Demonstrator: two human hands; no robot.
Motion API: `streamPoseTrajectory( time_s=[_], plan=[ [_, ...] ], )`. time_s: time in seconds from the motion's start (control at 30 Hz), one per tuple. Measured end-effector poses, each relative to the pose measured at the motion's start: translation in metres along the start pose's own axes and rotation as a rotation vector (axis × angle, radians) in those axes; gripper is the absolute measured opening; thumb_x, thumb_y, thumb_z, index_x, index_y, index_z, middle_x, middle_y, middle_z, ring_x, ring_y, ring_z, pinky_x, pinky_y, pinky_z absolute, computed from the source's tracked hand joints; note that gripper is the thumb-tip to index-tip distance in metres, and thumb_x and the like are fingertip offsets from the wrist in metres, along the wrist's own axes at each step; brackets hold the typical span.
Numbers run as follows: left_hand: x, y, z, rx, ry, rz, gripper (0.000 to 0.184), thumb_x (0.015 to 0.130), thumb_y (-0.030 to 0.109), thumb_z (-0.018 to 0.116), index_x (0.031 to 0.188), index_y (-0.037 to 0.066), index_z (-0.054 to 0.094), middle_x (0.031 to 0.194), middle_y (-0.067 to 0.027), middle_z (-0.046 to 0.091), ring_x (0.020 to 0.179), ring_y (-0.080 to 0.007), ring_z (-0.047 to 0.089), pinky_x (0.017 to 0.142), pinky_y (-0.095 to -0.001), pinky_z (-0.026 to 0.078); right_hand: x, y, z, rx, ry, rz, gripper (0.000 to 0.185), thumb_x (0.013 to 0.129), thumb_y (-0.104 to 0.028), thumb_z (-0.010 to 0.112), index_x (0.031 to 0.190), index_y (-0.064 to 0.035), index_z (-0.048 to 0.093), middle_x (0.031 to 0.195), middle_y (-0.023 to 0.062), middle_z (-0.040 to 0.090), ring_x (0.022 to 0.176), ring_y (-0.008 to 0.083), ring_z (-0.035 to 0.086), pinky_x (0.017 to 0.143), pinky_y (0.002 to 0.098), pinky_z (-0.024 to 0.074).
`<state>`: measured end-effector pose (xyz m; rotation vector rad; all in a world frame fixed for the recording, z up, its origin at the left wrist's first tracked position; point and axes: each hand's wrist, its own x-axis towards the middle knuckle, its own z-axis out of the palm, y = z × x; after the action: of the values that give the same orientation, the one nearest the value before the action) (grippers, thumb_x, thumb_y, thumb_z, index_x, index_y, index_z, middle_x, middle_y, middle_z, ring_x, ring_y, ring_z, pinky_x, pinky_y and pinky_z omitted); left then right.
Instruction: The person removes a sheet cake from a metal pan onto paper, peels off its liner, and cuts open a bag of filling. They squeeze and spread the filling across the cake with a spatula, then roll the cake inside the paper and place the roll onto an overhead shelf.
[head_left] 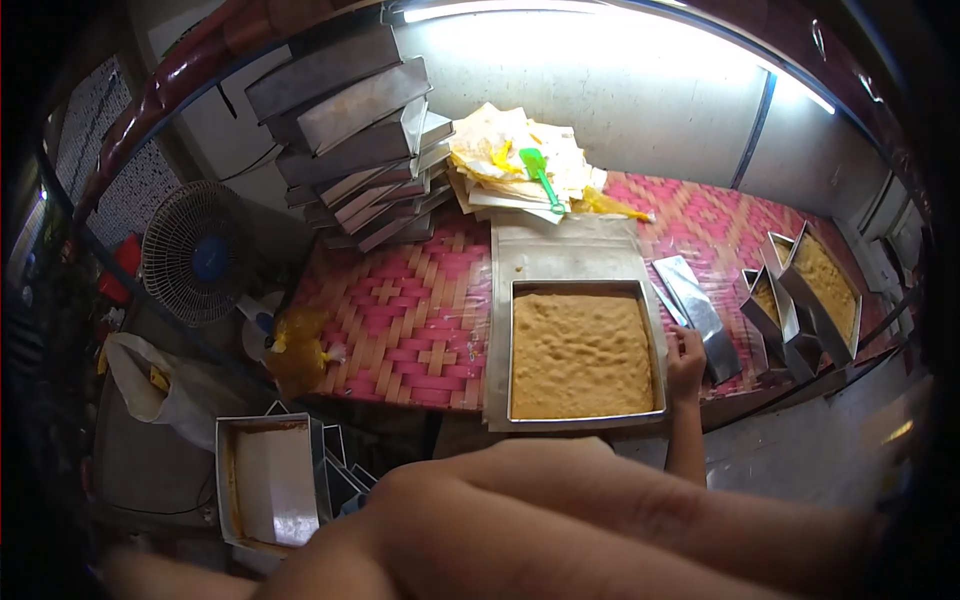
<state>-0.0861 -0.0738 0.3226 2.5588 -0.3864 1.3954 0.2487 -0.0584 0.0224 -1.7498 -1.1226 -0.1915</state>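
A square metal pan (661,385) filled with golden-brown cake (580,355) sits on a sheet-covered part of the table. My right hand (685,362) is at the pan's right side, its fingers curled at the lower end of a thin metal blade (664,300). Beside that hand a shiny flat metal piece (700,315) lies on the table. Very close to the camera, a large blurred hand, seemingly my left hand (520,510), spans the bottom of the view with bent knuckles. Its fingertips are not clear, and I cannot see anything in it.
Stacked metal pans (350,150) stand at back left, beside a pile of papers (500,150) with a green scraper (541,180) on top. More filled pans (820,285) are at right. A fan (195,255), a tied bag (300,350) and a pan with residue (270,480) are left.
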Motion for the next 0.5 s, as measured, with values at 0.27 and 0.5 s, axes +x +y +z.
streamPoseTrajectory(
  time_s=[0.27, 0.5],
  plan=[
    [0.005, -0.005, 0.007, 0.006, -0.004, 0.022, 0.027, 0.092, 0.035, 0.051, 0.107, 0.013, 0.055, 0.110, -0.0024, 0.061, 0.098, -0.0150, 0.056, 0.085, -0.0260, 0.046, 0.005, -0.004, 0.000, 0.012, -0.003, -0.011, 0.011, 0.084, -0.002, 0.055, 0.093, -0.0021, 0.061, 0.080, 0.0099, 0.055, 0.064, 0.0198, 0.053, 0.058, 0.0297, 0.0439],
    [-0.003, -0.010, -0.007, -0.002, 0.028, 0.013, 0.027, 0.092, 0.035, 0.051, 0.106, 0.013, 0.055, 0.110, -0.0024, 0.061, 0.098, -0.0148, 0.056, 0.085, -0.0259, 0.046, 0.003, -0.002, -0.002, -0.007, 0.002, -0.027, 0.011, 0.084, -0.001, 0.055, 0.093, -0.0021, 0.061, 0.079, 0.0108, 0.055, 0.063, 0.0210, 0.053, 0.058, 0.0308, 0.0438]
  ],
)
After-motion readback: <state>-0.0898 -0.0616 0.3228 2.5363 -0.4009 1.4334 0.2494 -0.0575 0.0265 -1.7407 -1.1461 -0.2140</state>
